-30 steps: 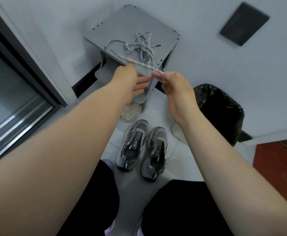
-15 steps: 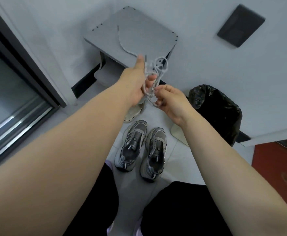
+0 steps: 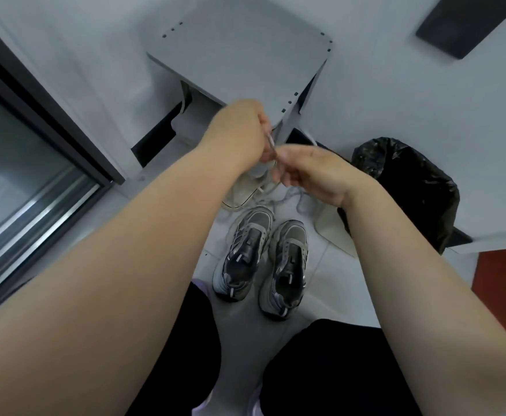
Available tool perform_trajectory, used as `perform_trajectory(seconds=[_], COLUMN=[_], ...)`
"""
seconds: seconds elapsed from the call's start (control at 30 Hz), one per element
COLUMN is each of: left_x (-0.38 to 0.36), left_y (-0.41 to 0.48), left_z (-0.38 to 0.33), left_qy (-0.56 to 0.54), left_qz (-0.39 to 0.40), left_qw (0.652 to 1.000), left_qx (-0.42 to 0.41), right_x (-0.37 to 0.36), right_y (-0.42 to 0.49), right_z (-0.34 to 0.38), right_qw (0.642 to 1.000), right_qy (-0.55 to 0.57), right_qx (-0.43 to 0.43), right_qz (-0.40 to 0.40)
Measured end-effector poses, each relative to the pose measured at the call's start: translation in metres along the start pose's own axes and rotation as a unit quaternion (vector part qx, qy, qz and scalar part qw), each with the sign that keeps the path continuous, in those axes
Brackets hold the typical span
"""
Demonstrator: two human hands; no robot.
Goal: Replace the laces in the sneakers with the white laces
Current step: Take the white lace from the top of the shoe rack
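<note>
The left hand (image 3: 239, 130) and right hand (image 3: 308, 172) meet in the air just off the near corner of the grey table (image 3: 245, 49). Both have fingers curled tight on the pale laces (image 3: 271, 143), whose loose loops hang below, blurred. The sneakers (image 3: 244, 250) stand side by side on the floor (image 3: 239, 325) between the knees, toes toward the table. A black bin bag (image 3: 410, 181) sits to the right.

The sneakers (image 3: 287, 262) stand side by side on the floor (image 3: 239, 340) before the worktop (image 3: 245, 55), the bin bag (image 3: 410, 187) to their right, and the left hand (image 3: 236, 130) and right hand (image 3: 314, 172) hold the laces (image 3: 271, 143) above them.
</note>
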State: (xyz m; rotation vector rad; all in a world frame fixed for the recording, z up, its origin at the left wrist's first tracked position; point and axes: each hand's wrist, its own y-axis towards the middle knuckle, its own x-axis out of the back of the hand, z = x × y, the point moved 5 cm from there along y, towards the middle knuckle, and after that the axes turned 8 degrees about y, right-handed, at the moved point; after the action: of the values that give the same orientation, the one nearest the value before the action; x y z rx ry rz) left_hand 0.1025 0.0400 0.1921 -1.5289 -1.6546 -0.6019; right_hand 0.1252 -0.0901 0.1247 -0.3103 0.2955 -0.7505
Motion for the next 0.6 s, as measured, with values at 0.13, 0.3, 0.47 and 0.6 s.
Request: perform_trajectory(seconds=[0.13, 0.3, 0.47, 0.6], left_x=[0.028, 0.011, -0.005, -0.011], left_y=[0.003, 0.003, -0.003, 0.003], left_z=[0.007, 0.016, 0.022, 0.026], left_qy=[-0.143, -0.237, -0.448, -0.312], left_qz=[-0.170, -0.166, -0.085, -0.041], left_qw=[0.975, 0.954, 0.864, 0.930], left_qx=[0.004, 0.078, 0.213, 0.189], right_x=[0.030, 0.018, 0.009, 0.080], right_y=[-0.024, -0.038, -0.012, 0.049], right_z=[-0.044, -0.123, -0.174, -0.188], right_qw=[0.998, 0.963, 0.922, 0.937], right_qy=[0.006, 0.055, -0.046, -0.122], right_qx=[-0.069, -0.232, -0.340, -0.174], right_qz=[-0.004, 0.129, 0.179, -0.276])
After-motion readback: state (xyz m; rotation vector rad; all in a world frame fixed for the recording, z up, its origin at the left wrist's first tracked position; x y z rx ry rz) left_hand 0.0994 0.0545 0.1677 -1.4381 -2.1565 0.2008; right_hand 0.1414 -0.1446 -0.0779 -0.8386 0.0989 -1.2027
